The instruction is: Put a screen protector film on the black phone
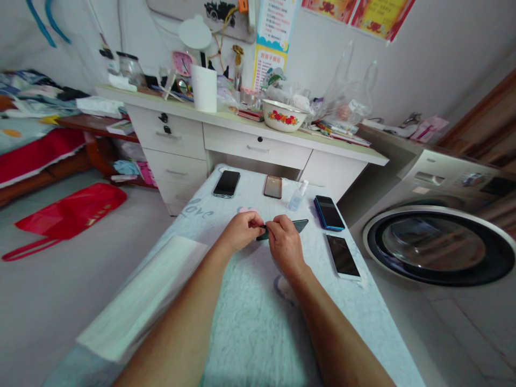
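Note:
A dark phone (300,224) is partly covered by both hands near the middle of the cloth-covered table. My left hand (243,230) is closed in a pinch at the phone's left end. Beside it, my right hand (285,241) grips the phone's near edge, thumb and fingers pressed together close to the left fingertips. Whether anything small lies between the fingertips cannot be made out. Just beyond the hands stands a small clear spray bottle (297,196) with a white cap. Behind it to the left lies a brownish phone case (273,187).
A black phone (227,184) lies at the back left of the table (258,322). On the right are a phone in blue (329,212) and a white-edged phone (342,256). A folded pale cloth (145,298) runs along the left edge. Beyond stand a desk (258,149) and a washing machine (439,215).

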`<state>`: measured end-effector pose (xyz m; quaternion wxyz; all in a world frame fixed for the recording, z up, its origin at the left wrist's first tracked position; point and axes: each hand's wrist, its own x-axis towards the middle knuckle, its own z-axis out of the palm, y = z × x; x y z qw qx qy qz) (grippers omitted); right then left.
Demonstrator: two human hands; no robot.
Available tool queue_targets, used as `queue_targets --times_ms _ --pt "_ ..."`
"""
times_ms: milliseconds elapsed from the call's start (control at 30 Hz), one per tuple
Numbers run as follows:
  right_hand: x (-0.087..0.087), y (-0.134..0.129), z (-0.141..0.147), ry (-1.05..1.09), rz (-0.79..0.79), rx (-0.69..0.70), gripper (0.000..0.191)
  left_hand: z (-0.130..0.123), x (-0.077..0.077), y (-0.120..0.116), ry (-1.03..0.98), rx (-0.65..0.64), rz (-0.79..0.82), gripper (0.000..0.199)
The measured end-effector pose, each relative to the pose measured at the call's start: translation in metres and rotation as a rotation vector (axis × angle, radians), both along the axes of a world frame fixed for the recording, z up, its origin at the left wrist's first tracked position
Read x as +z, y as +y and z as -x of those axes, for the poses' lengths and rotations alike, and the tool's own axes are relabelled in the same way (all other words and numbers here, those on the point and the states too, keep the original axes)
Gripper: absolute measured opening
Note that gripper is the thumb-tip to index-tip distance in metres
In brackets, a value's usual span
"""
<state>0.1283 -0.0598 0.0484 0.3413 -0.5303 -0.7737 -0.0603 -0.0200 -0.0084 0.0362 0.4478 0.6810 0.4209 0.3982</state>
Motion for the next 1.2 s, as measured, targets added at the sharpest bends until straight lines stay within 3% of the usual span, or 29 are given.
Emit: queue_targets --times_ms 567,1200 --pt "0.005 0.005 -0.036 0.051 -0.022 -0.124 0.024 0.0 0.009 -0.005 -0.005 0.005 0.048 0.009" --pt "0.002 -0.002 0.0 0.009 0.016 -0.004 0.025 0.0 0.001 -0.002 -0.004 -0.021 0.032 0.009"
